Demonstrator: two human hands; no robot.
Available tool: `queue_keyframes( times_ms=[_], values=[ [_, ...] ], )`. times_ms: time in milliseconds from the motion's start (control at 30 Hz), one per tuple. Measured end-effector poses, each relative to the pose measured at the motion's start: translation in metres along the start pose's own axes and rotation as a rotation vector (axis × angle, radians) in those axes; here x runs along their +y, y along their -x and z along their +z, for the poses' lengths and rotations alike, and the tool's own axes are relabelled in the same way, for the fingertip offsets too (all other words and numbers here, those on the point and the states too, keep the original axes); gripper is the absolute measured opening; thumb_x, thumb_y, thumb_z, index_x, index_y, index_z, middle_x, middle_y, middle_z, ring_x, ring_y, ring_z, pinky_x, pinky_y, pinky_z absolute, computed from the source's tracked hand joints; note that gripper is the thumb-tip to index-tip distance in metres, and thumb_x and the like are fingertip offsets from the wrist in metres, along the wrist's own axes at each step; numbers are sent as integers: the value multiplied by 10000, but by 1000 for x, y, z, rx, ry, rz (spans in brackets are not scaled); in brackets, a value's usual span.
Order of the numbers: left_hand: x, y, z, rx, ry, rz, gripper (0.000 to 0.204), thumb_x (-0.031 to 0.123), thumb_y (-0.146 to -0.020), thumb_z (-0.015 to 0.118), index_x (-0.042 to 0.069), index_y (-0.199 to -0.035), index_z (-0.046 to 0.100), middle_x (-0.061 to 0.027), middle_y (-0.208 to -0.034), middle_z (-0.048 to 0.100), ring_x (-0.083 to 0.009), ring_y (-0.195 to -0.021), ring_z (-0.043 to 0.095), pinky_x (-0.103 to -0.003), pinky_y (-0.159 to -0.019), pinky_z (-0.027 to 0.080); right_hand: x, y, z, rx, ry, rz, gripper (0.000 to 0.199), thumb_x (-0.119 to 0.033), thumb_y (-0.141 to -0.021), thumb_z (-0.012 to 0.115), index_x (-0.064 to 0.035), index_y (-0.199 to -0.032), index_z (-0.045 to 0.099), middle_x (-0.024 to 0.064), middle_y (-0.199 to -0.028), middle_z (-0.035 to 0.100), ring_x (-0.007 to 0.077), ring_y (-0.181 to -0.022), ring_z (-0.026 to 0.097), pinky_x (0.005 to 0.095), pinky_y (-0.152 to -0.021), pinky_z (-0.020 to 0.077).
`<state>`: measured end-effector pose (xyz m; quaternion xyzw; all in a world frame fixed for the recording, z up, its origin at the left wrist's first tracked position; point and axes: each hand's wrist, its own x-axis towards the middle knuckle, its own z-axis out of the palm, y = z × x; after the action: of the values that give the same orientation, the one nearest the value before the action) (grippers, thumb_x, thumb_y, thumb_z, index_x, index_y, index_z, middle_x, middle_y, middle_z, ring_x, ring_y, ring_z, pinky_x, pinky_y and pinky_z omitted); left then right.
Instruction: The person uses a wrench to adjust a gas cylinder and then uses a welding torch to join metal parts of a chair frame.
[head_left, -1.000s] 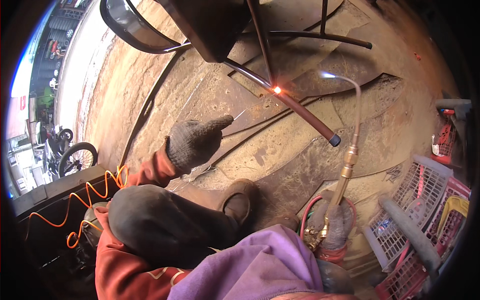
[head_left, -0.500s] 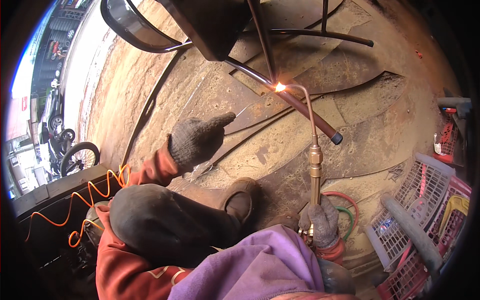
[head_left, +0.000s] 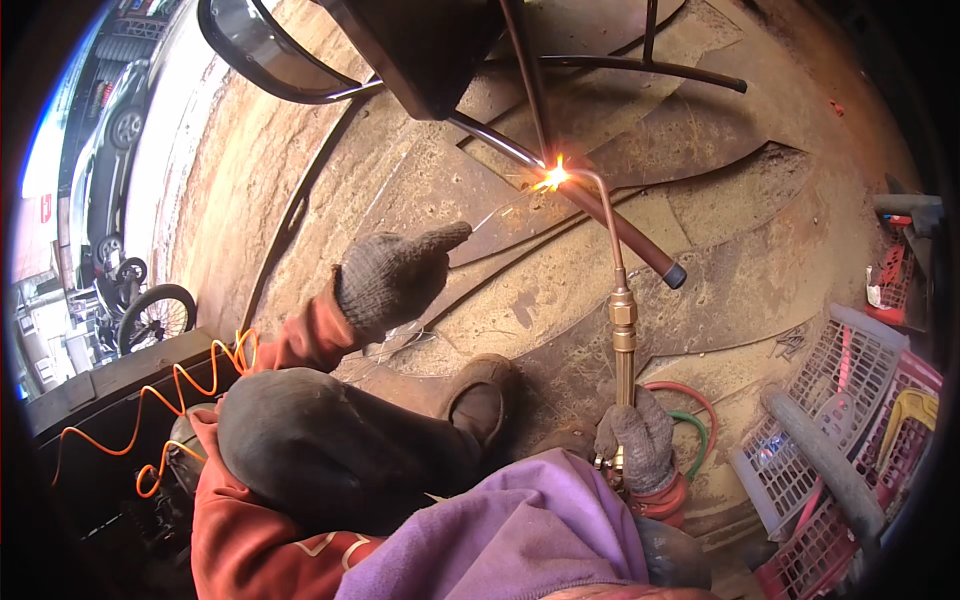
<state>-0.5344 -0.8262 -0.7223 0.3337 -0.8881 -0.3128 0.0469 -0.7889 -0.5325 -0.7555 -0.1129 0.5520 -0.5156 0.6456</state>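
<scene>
In a grey knit glove, my right hand (head_left: 645,440) is wrapped round the brass handle of a gas welding torch (head_left: 624,340). The torch's bent copper tip reaches a bright flame (head_left: 556,176) at the joint between two metal tubes. One is a brown-black tube (head_left: 625,235) with a dark end cap, part of an upturned metal chair frame (head_left: 527,80). My left hand (head_left: 393,280), also gloved, is closed with its index finger stretched toward the joint. A thin welding wire (head_left: 487,217) sticks out past that fingertip; its far end fades near the flame.
Red and green hoses (head_left: 708,405) curl beside the torch. Plastic crates (head_left: 835,400) with a grey pipe and a yellow tool stand at the right. An orange coiled cord (head_left: 180,385) lies left. Worn metal sheets cover the ground; beyond are a bicycle wheel (head_left: 158,318) and a car.
The torch tip has shifted slightly left along the joint, and the flame has flared larger with sparks. My left hand has barely moved. In the background, a dark car now shows more fully.
</scene>
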Motion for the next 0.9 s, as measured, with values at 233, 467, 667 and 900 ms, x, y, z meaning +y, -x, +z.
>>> queue_keyframes(
  times_ms=[233, 467, 667, 900],
  values=[
    [-12, 4, -2, 16, -18, 30, 433, 16, -892, 638, 85, -1319, 651, -130, -695, 626, -266, -618, 663, -373, -599, 525, -10, 3, 7, 15, -100, -35, 401, -211, -1037, 562, 63, -1330, 535, 31, -694, 575, 101, -585, 528, 254, -539, 431],
    [-35, 1, 35, -31, -13, 86, 415, 52, -913, 656, 99, -1325, 651, -142, -773, 676, -276, -634, 653, -378, -611, 516, -31, 20, -21, 51, -479, -420, 467, -325, -1028, 574, 75, -1270, 586, 63, -627, 554, 157, -452, 466, 296, -420, 361],
    [2, -23, -27, 7, -205, 237, 458, 187, -858, 782, 44, -1265, 629, -144, -1132, 681, -296, -964, 668, -389, -883, 537, -63, -1, -41, 46, -837, -428, 467, -376, -1044, 540, 16, -1295, 572, 126, -787, 641, 256, -590, 591, 385, -500, 496],
    [215, -74, -12, 78, -349, 939, 465, 318, -767, 821, 90, -1145, 676, -102, -1052, 690, -303, -916, 664, -428, -760, 516, -101, 34, -22, 269, -838, -516, 446, -404, -1059, 509, -53, -1331, 552, 155, -917, 719, 326, -682, 699, 424, -539, 607]
  ],
)
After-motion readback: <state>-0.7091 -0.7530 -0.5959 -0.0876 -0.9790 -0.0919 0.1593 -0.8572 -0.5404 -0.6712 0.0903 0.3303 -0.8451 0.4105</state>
